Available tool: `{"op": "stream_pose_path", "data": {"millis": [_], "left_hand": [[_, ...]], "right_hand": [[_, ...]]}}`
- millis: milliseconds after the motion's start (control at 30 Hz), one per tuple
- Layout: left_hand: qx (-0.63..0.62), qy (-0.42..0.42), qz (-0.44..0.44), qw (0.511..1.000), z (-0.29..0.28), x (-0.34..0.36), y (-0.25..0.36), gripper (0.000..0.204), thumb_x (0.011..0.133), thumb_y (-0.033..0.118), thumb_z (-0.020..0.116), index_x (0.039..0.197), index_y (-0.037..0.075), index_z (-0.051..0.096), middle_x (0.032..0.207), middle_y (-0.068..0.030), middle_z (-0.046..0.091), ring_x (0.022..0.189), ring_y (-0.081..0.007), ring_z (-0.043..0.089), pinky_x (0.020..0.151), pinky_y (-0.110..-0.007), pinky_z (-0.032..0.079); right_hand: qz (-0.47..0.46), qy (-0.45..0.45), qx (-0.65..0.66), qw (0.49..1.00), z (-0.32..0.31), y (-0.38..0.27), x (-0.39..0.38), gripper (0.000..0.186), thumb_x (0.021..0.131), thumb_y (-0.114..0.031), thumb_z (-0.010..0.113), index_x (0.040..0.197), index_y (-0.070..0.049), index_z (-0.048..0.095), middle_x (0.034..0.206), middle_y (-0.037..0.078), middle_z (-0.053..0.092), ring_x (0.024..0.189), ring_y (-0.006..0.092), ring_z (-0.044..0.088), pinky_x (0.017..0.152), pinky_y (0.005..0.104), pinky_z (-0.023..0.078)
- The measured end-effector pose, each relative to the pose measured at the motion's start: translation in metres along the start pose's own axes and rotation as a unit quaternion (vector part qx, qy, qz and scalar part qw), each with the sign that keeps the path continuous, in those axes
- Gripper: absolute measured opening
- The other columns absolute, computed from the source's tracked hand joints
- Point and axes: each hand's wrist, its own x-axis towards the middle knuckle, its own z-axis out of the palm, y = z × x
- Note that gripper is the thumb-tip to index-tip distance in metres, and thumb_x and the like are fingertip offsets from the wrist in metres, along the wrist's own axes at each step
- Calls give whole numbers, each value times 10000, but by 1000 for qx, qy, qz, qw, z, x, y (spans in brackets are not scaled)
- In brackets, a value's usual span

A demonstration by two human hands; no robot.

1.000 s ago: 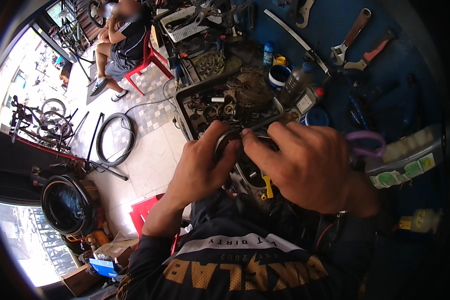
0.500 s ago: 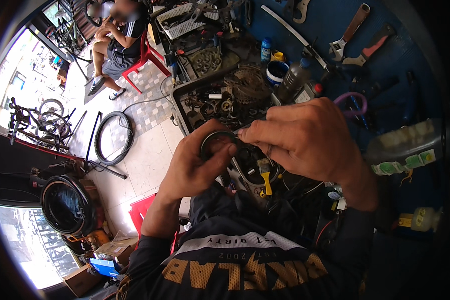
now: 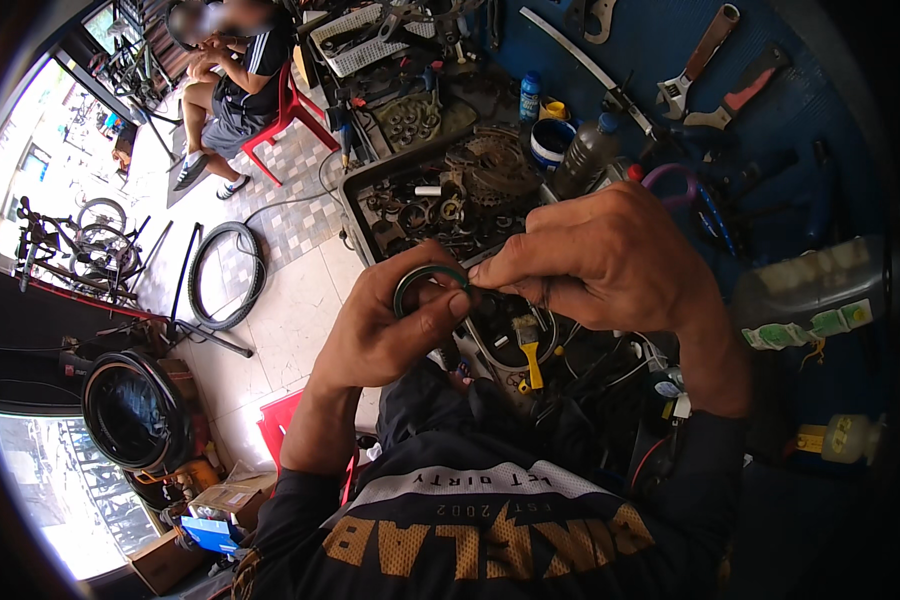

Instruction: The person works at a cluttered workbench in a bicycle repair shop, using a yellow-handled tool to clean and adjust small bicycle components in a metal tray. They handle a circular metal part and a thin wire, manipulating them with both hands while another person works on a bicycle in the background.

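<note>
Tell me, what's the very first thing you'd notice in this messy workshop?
Right in the middle, two hands pinch a small dark ring: the left hand grips it from below and the right hand holds its edge from the right. Just behind them sits a tray of greasy metal parts, and spanners lie on the blue surface at the upper right. A bicycle tyre lies on the tiled floor to the left.

You are standing in a bicycle repair workshop. A blue wall ahead of you carries hung wrenches and pliers. Below it a tray is packed with greasy sprockets and small metal parts. Tyres lie on the tiled floor, and bicycles stand by the open front to your left.
</note>
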Motion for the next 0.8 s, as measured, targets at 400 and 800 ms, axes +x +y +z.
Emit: {"op": "stream_pose_path", "data": {"millis": [400, 800], "left_hand": [[-81, -44, -29, 995, -3, 2, 1, 154, 1052, 147, 667, 1097, 13, 606, 741, 65, 566, 640, 5, 440, 555, -223, 308], [-104, -93, -64, 988, -14, 11, -6, 134, 1064, 144, 661, 1112, 28, 616, 739, 75, 506, 675, 8, 434, 575, -218, 319]], "right_hand": [[-8, 4, 142, 990, 12, 14, 3, 259, 868, -83, 809, 1100, -198, 794, 853, 6, 768, 712, 218, 742, 599, 368, 554], [26, -8, 90, 996, 16, 13, -3, 181, 911, -148, 787, 1089, -151, 756, 852, 53, 761, 668, 224, 725, 593, 356, 536]]}}
